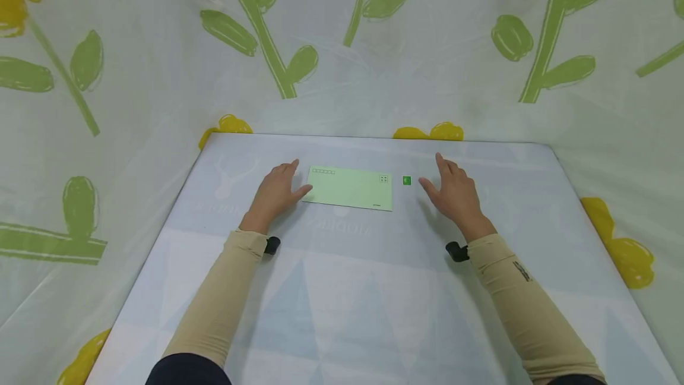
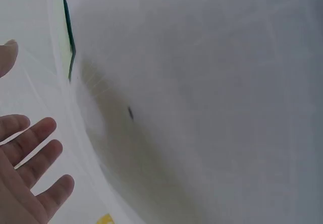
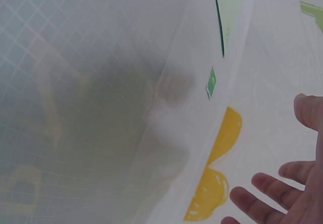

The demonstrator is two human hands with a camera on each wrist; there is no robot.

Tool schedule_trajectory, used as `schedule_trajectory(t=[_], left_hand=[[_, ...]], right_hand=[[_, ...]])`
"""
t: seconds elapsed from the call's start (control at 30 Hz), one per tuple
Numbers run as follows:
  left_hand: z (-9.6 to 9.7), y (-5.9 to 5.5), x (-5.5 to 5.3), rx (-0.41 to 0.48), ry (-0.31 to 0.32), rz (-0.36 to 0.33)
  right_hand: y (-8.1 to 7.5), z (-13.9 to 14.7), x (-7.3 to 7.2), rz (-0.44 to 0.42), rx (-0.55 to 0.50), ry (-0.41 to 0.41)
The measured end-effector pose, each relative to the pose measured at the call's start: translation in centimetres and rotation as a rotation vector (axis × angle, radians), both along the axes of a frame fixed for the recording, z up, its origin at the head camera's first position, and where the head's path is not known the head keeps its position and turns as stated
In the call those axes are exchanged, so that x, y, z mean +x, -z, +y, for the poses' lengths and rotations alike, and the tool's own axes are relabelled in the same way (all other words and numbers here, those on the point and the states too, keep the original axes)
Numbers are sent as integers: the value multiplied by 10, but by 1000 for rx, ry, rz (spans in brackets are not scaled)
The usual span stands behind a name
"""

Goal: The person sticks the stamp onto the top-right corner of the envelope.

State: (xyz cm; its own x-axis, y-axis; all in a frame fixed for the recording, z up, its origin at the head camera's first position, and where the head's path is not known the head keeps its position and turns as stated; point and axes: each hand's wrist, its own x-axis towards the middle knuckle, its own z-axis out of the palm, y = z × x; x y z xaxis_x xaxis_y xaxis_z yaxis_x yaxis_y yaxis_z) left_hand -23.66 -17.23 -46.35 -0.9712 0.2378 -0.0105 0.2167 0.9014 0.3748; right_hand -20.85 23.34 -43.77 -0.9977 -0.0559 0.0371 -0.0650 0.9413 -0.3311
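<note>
A pale green envelope lies flat on the table, with a row of small printed boxes at its top left and a small square mark at its top right. Just right of it lies a small green postage stamp, which also shows in the right wrist view as a green stamp. My left hand hovers by the envelope's left end, fingers spread and holding nothing; its thumb overlaps the envelope's edge in the head view. Past the stamp on the right, my right hand is held with thumb and fingers apart, gripping nothing.
The table has a pale cover with blue triangles and faint lettering. Behind and around it hangs a white curtain printed with green leaves and yellow flowers. Each wrist carries a small black camera, such as the right camera.
</note>
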Motion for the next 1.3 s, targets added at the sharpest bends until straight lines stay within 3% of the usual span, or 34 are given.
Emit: schedule_trajectory(t=[0.43,0.93,1.3], left_hand=[[7,4,-4,-45,128,5],[9,4,-7,-77,171,-99],[9,2,-7,-76,149,-134]], right_hand=[[5,-3,-4,-15,-10,3],[11,-8,-10,-29,-14,5],[15,-13,-17,-62,-41,0]])
